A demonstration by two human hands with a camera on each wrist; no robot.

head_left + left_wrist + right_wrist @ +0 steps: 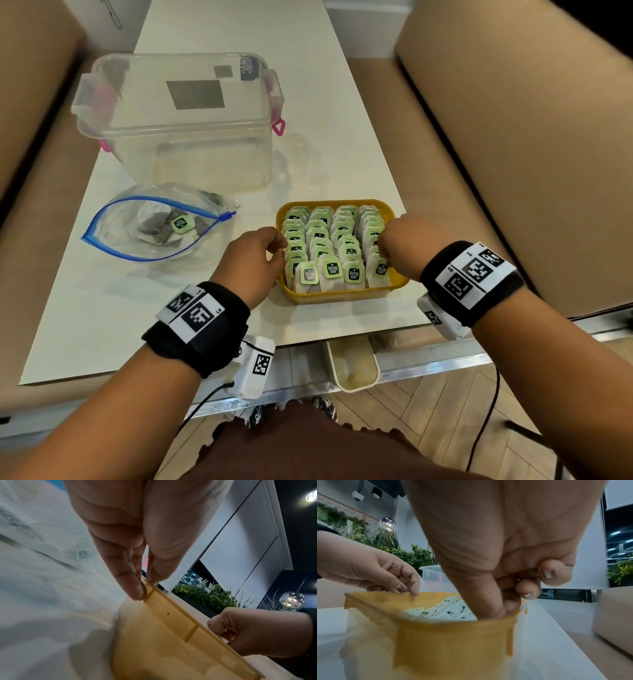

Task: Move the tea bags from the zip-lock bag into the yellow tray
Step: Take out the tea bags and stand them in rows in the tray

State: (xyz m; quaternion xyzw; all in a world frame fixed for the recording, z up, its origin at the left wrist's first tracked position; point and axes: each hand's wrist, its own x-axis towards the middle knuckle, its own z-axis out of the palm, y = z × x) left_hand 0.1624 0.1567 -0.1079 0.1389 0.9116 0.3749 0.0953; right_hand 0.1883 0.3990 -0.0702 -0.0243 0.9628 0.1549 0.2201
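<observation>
The left hand (pixel 251 265) is at the left side of the yellow tray (pixel 346 294); its fingers are curled and the fingertips (pixel 137 589) together with the thumb pinch the rim of the tray, which the left wrist view shows clearly. The right hand (pixel 402 245) is at the right side of the same tray, its fingers also curled; in the right wrist view the thumb and one or two fingers reach down inside the tray beside the right wall, among the tea bags (pixel 334 245), but I cannot tell if they really hold one bag or only press on them. The tea bags stand upright in four close rows and fill almost the whole tray, each with a green label turned to the person. The tray sits on the white table (pixel 102 308), close to its near edge. To the left of the tray, apart from it, the zip-lock bag (pixel 154 228) lies on the table with its blue closure open, and a few tea bags are inside. Behind the bag stands a clear plastic container (pixel 178 116) with pink clips. Both wrists wear black bands with printed markers.
</observation>
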